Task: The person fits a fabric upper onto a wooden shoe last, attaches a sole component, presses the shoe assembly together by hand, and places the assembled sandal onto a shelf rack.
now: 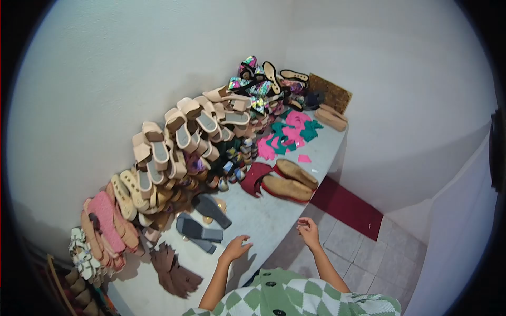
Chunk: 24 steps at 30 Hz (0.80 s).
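Observation:
My left hand (237, 248) is held just over the near edge of the white table (263, 231), its fingers apart and nothing in them. Closest to it lie dark grey slides (196, 229) and a fanned stack of brown strap pieces (174, 271). Off the table's front edge, above the floor, my right hand (308, 231) has loosely bent fingers with nothing visible in them. Beyond it on the tabletop rests a pair of tan soles with red edges (290, 181), beside dark red cut pieces (256, 178).
Piled beige slides (182, 129) line the wall, with shiny multicoloured sandals (258, 87) at the far end. Pink and teal scraps (290, 134) lie near a brown board (329, 94). Pink soles (108, 221) and white sandals (81, 253) sit left. A red mat (350, 207) covers floor tiles.

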Each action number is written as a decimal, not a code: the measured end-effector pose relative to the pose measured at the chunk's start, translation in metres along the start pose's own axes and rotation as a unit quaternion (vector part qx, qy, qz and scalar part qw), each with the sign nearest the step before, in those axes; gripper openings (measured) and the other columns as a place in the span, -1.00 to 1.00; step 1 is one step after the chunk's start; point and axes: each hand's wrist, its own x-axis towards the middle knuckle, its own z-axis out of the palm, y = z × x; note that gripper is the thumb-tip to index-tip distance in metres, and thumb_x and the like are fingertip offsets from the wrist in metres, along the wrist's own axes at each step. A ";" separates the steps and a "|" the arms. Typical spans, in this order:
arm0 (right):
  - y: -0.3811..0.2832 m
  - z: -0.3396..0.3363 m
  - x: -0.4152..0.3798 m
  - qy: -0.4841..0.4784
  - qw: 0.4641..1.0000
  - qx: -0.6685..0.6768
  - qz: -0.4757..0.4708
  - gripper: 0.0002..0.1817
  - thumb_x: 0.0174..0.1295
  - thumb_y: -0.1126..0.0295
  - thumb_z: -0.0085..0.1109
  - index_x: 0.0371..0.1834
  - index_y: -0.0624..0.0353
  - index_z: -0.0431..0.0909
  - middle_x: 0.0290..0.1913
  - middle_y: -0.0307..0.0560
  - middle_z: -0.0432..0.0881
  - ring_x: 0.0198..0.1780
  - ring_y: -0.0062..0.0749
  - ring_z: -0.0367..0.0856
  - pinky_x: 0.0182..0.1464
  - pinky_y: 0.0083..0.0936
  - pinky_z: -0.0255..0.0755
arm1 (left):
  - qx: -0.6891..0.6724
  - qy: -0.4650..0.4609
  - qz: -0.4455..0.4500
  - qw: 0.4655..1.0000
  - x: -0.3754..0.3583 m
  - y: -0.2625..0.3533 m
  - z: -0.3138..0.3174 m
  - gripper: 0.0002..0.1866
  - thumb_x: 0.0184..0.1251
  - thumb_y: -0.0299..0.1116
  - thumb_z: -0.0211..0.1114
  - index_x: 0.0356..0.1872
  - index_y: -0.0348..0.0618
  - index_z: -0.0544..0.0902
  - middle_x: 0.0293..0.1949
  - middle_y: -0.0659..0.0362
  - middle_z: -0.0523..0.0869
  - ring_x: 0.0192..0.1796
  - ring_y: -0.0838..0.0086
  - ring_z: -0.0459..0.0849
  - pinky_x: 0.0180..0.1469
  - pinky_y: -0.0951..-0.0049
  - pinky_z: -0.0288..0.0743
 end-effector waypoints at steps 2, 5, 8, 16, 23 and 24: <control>-0.004 -0.016 0.046 0.033 0.992 -0.081 -0.093 -0.69 0.05 0.57 0.12 -0.08 0.23 0.45 -0.14 -0.10 0.53 -0.33 -0.50 0.55 -0.34 -0.61 0.44 | -0.012 0.007 -0.026 1.000 0.020 -0.003 0.001 -0.53 0.21 -0.12 0.22 0.03 -0.24 0.52 -0.03 -0.08 0.59 0.04 0.15 0.57 0.07 0.29 0.43; -0.023 -0.033 0.101 0.097 0.956 -0.213 -0.179 -0.65 0.01 0.57 0.14 -0.07 0.24 0.43 -0.16 -0.10 0.50 -0.24 -0.45 0.52 -0.24 -0.58 0.44 | -0.086 0.061 -0.055 0.993 0.036 0.009 0.008 -0.55 0.21 -0.16 0.23 0.04 -0.24 0.51 -0.04 -0.08 0.60 0.01 0.15 0.59 0.04 0.30 0.46; -0.049 -0.044 0.145 0.117 0.946 -0.266 -0.147 -0.58 -0.04 0.56 0.18 -0.02 0.22 0.42 -0.14 -0.06 0.47 -0.13 -0.31 0.50 -0.12 -0.51 0.43 | -0.135 0.058 -0.080 0.986 0.057 0.014 0.023 -0.56 0.22 -0.19 0.24 0.04 -0.26 0.50 -0.04 -0.06 0.61 -0.02 0.20 0.62 0.02 0.33 0.48; -0.016 -0.076 0.227 -0.089 0.889 -0.416 -0.168 -0.26 -0.17 0.40 0.32 0.20 0.05 0.28 -0.06 0.20 0.44 -0.01 0.12 0.41 0.06 -0.18 0.34 | -0.143 0.146 -0.071 0.976 0.153 0.069 0.055 -0.63 0.24 -0.27 0.20 0.02 -0.24 0.50 -0.05 -0.04 0.61 -0.06 0.21 0.63 -0.01 0.33 0.48; 0.003 -0.080 0.252 -0.129 0.914 -0.353 -0.151 -0.22 -0.23 0.31 0.41 0.18 0.03 0.29 -0.13 0.12 0.51 -0.10 0.07 0.52 -0.07 -0.16 0.43 | -0.104 0.239 0.004 0.965 0.228 0.148 0.075 -0.70 0.20 -0.40 0.18 -0.04 -0.25 0.52 -0.13 0.00 0.57 -0.05 0.19 0.56 0.03 0.34 0.41; 0.005 -0.080 0.252 -0.125 0.912 -0.350 -0.173 -0.22 -0.23 0.31 0.41 0.18 0.02 0.30 -0.14 0.12 0.51 -0.11 0.07 0.52 -0.07 -0.16 0.43 | -0.094 0.253 0.013 0.963 0.232 0.157 0.078 -0.71 0.20 -0.41 0.18 -0.05 -0.23 0.52 -0.16 0.01 0.55 -0.05 0.21 0.55 0.04 0.36 0.39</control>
